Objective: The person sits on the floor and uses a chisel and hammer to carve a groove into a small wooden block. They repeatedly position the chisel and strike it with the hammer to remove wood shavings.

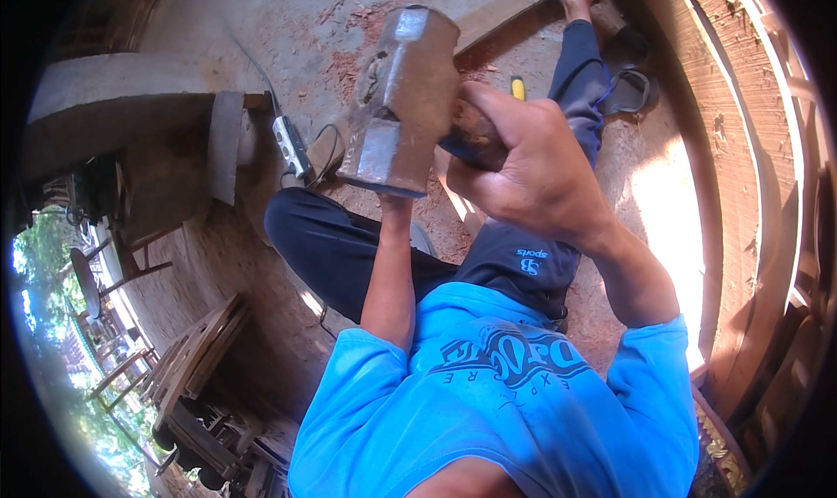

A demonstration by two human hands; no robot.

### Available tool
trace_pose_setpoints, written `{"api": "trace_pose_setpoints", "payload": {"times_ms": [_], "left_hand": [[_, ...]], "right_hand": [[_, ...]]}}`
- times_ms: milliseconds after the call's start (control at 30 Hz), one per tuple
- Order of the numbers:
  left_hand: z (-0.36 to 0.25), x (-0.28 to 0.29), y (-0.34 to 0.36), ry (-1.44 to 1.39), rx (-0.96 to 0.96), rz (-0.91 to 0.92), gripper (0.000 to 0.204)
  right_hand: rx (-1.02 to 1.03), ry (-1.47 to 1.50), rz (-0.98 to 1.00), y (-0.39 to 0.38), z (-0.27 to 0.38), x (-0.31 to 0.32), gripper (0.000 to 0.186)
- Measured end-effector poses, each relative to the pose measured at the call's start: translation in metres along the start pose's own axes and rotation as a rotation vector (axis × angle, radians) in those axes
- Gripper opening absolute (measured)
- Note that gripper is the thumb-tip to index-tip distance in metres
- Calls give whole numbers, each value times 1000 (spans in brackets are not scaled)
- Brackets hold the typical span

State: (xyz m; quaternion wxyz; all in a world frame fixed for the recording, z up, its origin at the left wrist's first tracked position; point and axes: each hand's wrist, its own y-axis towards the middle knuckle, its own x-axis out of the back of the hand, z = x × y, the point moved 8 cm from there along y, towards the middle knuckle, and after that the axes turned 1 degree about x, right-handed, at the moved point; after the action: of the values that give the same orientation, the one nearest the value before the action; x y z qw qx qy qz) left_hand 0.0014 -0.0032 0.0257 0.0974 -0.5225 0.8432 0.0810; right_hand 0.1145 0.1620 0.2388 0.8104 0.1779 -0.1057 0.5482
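Observation:
A heavy sledgehammer (397,105) with a worn, rusty steel head is held up close to the view. My right hand (532,162) is closed round its short dark wooden handle (478,136), just below the head. My left forearm (392,276) reaches forward between my legs, but the hammer head covers the left hand, so its fingers and anything in them are hidden. Past my right fist, the end of a yellow object (518,88) shows; its kind I cannot make out.
Left of my bent knee, a grey power strip (292,147) with a cable lies on the floor (296,27), near reddish wood chips (344,66). A long wooden beam (514,14) lies ahead. Large timber (732,149) stands along the right, and stacked wooden pieces (196,350) sit at left.

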Motion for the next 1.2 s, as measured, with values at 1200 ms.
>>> {"api": "trace_pose_setpoints", "payload": {"times_ms": [1200], "left_hand": [[23, -10, 9, 3, -118, 24, 42]], "right_hand": [[170, -239, 199, 47, 23, -11, 19]]}}
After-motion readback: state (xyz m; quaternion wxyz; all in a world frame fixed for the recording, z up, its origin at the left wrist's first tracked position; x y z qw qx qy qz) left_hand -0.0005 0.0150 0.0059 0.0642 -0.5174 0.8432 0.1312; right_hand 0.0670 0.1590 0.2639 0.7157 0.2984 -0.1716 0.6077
